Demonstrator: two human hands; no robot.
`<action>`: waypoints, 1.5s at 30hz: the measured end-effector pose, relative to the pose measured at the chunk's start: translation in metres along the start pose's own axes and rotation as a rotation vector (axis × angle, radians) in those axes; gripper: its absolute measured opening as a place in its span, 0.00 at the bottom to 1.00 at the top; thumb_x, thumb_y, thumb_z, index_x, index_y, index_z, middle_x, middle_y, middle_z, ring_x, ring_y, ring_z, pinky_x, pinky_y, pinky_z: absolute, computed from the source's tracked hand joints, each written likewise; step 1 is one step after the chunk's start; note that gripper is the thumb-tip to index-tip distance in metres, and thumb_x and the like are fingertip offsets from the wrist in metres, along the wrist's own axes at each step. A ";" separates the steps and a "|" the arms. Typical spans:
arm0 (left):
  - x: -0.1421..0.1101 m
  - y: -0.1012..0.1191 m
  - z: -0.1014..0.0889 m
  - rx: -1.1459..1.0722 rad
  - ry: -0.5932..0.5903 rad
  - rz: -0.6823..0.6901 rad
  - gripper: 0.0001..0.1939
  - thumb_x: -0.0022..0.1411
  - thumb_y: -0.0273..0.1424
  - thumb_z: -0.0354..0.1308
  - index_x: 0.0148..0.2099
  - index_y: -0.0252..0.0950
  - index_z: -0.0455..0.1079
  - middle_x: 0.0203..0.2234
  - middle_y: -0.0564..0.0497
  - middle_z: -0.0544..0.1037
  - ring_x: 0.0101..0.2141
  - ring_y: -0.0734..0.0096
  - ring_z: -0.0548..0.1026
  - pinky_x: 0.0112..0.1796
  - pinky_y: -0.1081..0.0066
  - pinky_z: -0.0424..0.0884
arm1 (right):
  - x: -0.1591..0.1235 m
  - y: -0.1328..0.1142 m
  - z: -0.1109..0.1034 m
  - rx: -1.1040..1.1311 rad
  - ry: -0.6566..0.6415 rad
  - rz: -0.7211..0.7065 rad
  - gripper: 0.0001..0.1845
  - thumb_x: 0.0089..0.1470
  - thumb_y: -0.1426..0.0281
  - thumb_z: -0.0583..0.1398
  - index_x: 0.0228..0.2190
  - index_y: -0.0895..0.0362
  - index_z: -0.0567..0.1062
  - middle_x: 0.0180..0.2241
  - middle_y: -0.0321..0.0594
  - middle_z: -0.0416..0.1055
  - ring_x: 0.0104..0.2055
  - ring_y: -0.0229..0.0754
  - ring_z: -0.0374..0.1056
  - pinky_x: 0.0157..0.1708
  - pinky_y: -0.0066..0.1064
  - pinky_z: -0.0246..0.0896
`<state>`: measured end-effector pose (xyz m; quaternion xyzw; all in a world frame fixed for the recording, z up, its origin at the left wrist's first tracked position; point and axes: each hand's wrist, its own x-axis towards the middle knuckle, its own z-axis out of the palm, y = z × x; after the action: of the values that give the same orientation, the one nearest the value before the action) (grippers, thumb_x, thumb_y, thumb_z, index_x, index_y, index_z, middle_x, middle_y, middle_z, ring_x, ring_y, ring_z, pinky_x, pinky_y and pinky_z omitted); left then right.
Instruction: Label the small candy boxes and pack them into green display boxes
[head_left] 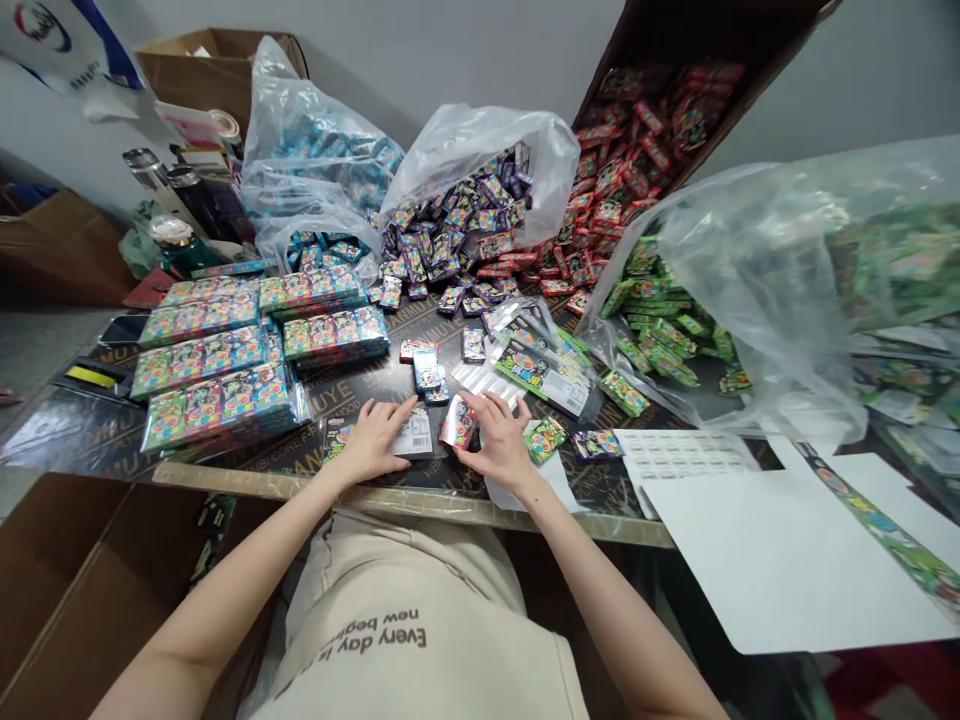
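My left hand (375, 435) lies with fingers spread on a flat clear packet with a white barcode label (414, 436) near the table's front edge. My right hand (499, 440) pinches a small red-pink candy pack (458, 423) at the packet's right end. Loose small packs, a blue one (427, 370) and a dark one (473, 343), lie just beyond my hands. A pile of empty printed sleeves (536, 365) sits behind my right hand.
Stacked filled packets (217, 350) stand at the left. Plastic bags of blue (319, 165), purple (465, 220) and green packs (660, 320) and a box of red packs (637, 150) line the back. White sheets (780, 550) lie at the right. An open cardboard box (67, 580) sits below left.
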<state>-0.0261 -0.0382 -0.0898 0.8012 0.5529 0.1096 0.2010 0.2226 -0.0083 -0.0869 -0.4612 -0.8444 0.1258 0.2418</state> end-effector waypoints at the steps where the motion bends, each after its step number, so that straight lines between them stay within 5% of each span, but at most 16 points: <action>1: -0.001 0.001 0.000 -0.018 0.025 0.009 0.55 0.45 0.36 0.68 0.69 0.42 0.41 0.54 0.41 0.68 0.54 0.51 0.66 0.60 0.45 0.47 | -0.001 0.000 0.000 0.017 -0.016 -0.001 0.41 0.42 0.62 0.64 0.59 0.48 0.60 0.54 0.45 0.68 0.60 0.59 0.57 0.60 0.58 0.29; 6: -0.003 0.006 -0.008 -0.138 0.027 0.099 0.59 0.45 0.36 0.67 0.70 0.41 0.32 0.56 0.42 0.67 0.56 0.52 0.65 0.61 0.46 0.42 | 0.000 0.000 -0.005 0.169 -0.233 -0.092 0.52 0.42 0.53 0.66 0.63 0.49 0.51 0.60 0.49 0.61 0.65 0.58 0.51 0.61 0.58 0.35; 9: -0.003 0.006 -0.009 -0.187 0.073 0.066 0.60 0.45 0.37 0.67 0.70 0.41 0.32 0.57 0.42 0.67 0.56 0.53 0.65 0.61 0.46 0.43 | -0.002 -0.003 -0.006 0.146 -0.112 -0.017 0.59 0.38 0.46 0.66 0.65 0.52 0.47 0.62 0.53 0.56 0.68 0.61 0.43 0.61 0.59 0.33; 12: 0.000 0.009 -0.006 -0.207 0.151 0.018 0.60 0.46 0.37 0.67 0.70 0.41 0.31 0.55 0.43 0.68 0.56 0.53 0.66 0.61 0.47 0.46 | -0.010 -0.015 -0.006 0.164 0.034 0.030 0.49 0.49 0.47 0.60 0.64 0.51 0.48 0.59 0.51 0.62 0.65 0.56 0.51 0.63 0.57 0.27; 15: 0.004 0.013 -0.003 -0.189 0.169 0.045 0.60 0.46 0.39 0.67 0.70 0.40 0.31 0.53 0.43 0.69 0.55 0.54 0.66 0.61 0.49 0.48 | -0.017 -0.023 -0.011 0.230 -0.069 -0.078 0.34 0.59 0.53 0.52 0.63 0.48 0.52 0.58 0.45 0.65 0.62 0.49 0.58 0.64 0.53 0.25; 17: 0.006 0.012 -0.002 -0.128 0.156 0.052 0.58 0.47 0.40 0.67 0.70 0.39 0.33 0.51 0.43 0.70 0.53 0.53 0.67 0.60 0.49 0.50 | -0.019 -0.013 -0.019 0.206 -0.009 -0.024 0.31 0.59 0.55 0.52 0.61 0.49 0.55 0.59 0.44 0.63 0.62 0.49 0.57 0.64 0.51 0.29; 21: 0.008 0.005 0.001 0.106 0.015 0.058 0.47 0.48 0.39 0.66 0.67 0.40 0.50 0.49 0.42 0.71 0.51 0.49 0.68 0.58 0.45 0.52 | -0.019 0.059 -0.046 -0.040 0.256 0.328 0.32 0.57 0.57 0.54 0.60 0.53 0.58 0.61 0.50 0.60 0.64 0.53 0.52 0.60 0.50 0.41; 26: 0.016 0.018 -0.003 0.250 -0.153 0.190 0.38 0.52 0.32 0.63 0.65 0.43 0.56 0.58 0.39 0.63 0.55 0.47 0.65 0.53 0.51 0.62 | -0.029 0.176 -0.077 -0.334 0.191 0.806 0.40 0.46 0.65 0.59 0.60 0.59 0.58 0.60 0.59 0.57 0.61 0.65 0.48 0.52 0.58 0.46; 30: 0.021 0.033 -0.005 0.306 -0.240 0.208 0.25 0.50 0.27 0.63 0.53 0.40 0.69 0.59 0.37 0.62 0.54 0.43 0.64 0.51 0.49 0.64 | -0.033 0.210 -0.088 -0.381 0.125 0.821 0.35 0.47 0.71 0.55 0.59 0.58 0.60 0.49 0.53 0.68 0.53 0.58 0.57 0.52 0.54 0.45; 33: 0.022 0.042 -0.002 0.145 -0.115 0.146 0.27 0.52 0.29 0.63 0.56 0.38 0.66 0.62 0.35 0.58 0.60 0.43 0.59 0.57 0.43 0.54 | -0.027 0.184 -0.090 -0.340 0.297 0.732 0.31 0.46 0.71 0.56 0.54 0.59 0.65 0.46 0.52 0.69 0.50 0.55 0.60 0.53 0.51 0.47; 35: 0.024 0.053 0.000 -0.153 0.008 0.081 0.31 0.55 0.34 0.62 0.61 0.39 0.62 0.64 0.37 0.57 0.61 0.47 0.57 0.59 0.45 0.50 | -0.020 0.143 -0.082 -0.191 0.441 0.600 0.30 0.46 0.69 0.58 0.53 0.59 0.65 0.45 0.50 0.68 0.47 0.52 0.63 0.50 0.46 0.54; 37: 0.029 0.067 0.002 -0.584 0.078 -0.039 0.32 0.56 0.41 0.62 0.61 0.39 0.62 0.60 0.39 0.63 0.57 0.52 0.64 0.57 0.52 0.58 | -0.015 0.089 -0.066 0.017 0.484 0.406 0.29 0.47 0.67 0.60 0.53 0.56 0.65 0.43 0.46 0.68 0.44 0.49 0.65 0.45 0.41 0.61; 41: 0.042 0.086 0.002 -1.340 0.135 -0.370 0.25 0.49 0.47 0.64 0.43 0.33 0.74 0.37 0.46 0.78 0.36 0.66 0.75 0.40 0.68 0.69 | -0.015 -0.008 -0.032 0.283 0.249 0.091 0.29 0.50 0.67 0.61 0.54 0.50 0.65 0.44 0.44 0.68 0.45 0.47 0.66 0.46 0.39 0.64; 45: 0.040 0.077 -0.010 -1.541 0.043 -0.473 0.18 0.40 0.39 0.70 0.29 0.31 0.73 0.23 0.52 0.75 0.25 0.75 0.70 0.31 0.74 0.66 | -0.014 -0.036 -0.028 0.362 0.037 -0.108 0.45 0.44 0.60 0.67 0.61 0.51 0.58 0.58 0.50 0.57 0.61 0.56 0.55 0.57 0.49 0.54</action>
<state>0.0492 -0.0229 -0.0488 0.2969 0.4806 0.4299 0.7043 0.2176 -0.0396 -0.0511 -0.3666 -0.8269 0.2538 0.3428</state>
